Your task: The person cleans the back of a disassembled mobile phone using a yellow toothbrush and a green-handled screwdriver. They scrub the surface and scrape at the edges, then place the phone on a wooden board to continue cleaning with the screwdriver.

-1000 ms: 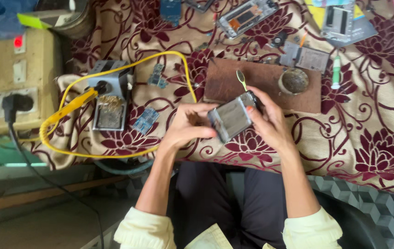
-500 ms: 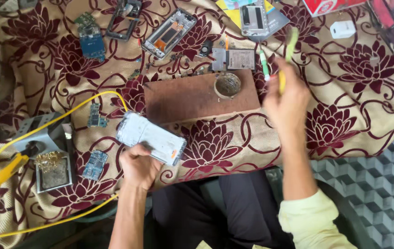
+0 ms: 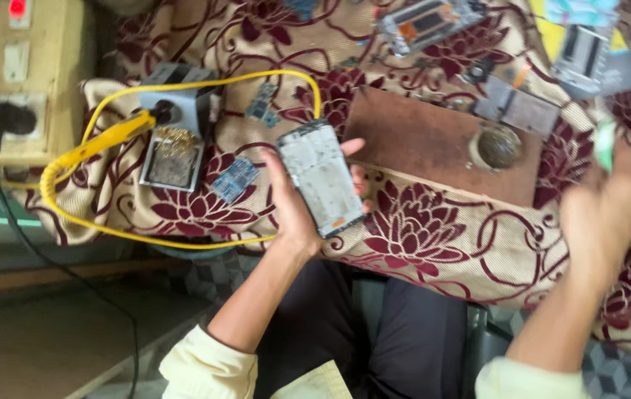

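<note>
Left hand (image 3: 293, 210): clamped around phone frame (image 3: 322, 179), lifted just left of the wooden board (image 3: 433, 144) for viewing.
Right hand (image 3: 602, 214): right of board (blurred; cannot tell its grip), near a green tool (image 3: 605, 144).

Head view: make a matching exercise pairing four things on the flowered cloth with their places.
Things:
1. grey opened phone body
2. yellow cable
3. small round metal tin
4. small blue circuit board

Places:
a. on the brown wooden board
b. in the left hand
c. looped round the grey metal stand
d. flat on the cloth, right of that stand

Pairs: 1-b, 2-c, 3-a, 4-d
</note>
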